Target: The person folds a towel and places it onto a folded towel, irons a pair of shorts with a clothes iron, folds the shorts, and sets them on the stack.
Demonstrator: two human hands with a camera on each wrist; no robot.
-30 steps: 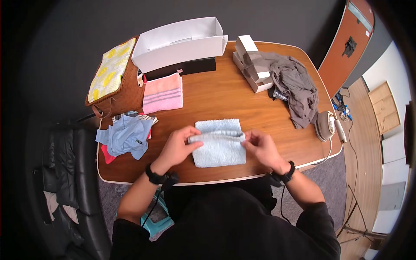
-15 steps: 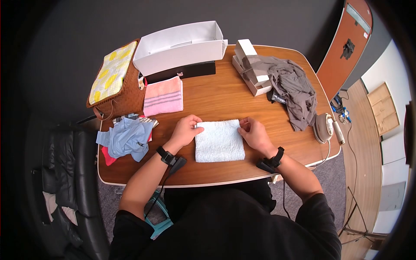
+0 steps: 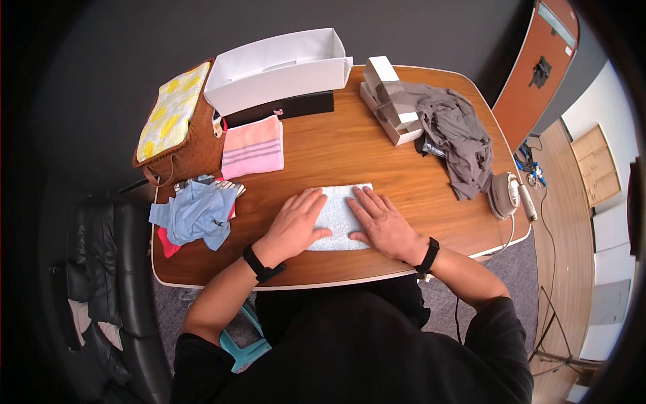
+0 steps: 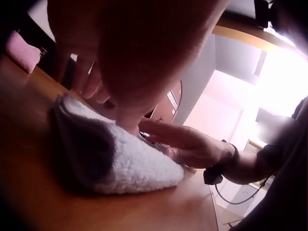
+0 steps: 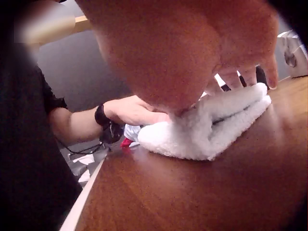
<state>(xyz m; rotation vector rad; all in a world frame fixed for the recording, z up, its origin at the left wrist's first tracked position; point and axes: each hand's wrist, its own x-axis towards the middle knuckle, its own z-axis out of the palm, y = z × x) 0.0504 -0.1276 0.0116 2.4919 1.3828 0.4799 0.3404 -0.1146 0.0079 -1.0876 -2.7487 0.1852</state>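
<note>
A folded light-blue towel (image 3: 338, 219) lies on the wooden table near its front edge. Flat across its left side rests my left hand (image 3: 294, 225), fingers straight and pointing away from me. My right hand (image 3: 387, 225) presses on the right side in the same way, fingers spread. Between the two thumbs a strip of the towel shows. From the left wrist view the towel (image 4: 139, 161) appears as thick stacked layers under the palm. In the right wrist view its folded layers (image 5: 192, 134) part slightly at the side.
A folded pink towel (image 3: 254, 148) lies at back left, beside a brown basket (image 3: 195, 151) and a white box (image 3: 279, 77). Crumpled clothes (image 3: 198, 215) sit at left. Toward the right are small white boxes (image 3: 397, 121), a grey garment (image 3: 461, 135) and an iron (image 3: 505, 195).
Both hands brought the towel's near part over to the far edge, folding it flat. They then released the far corners and now lie spread on top.
</note>
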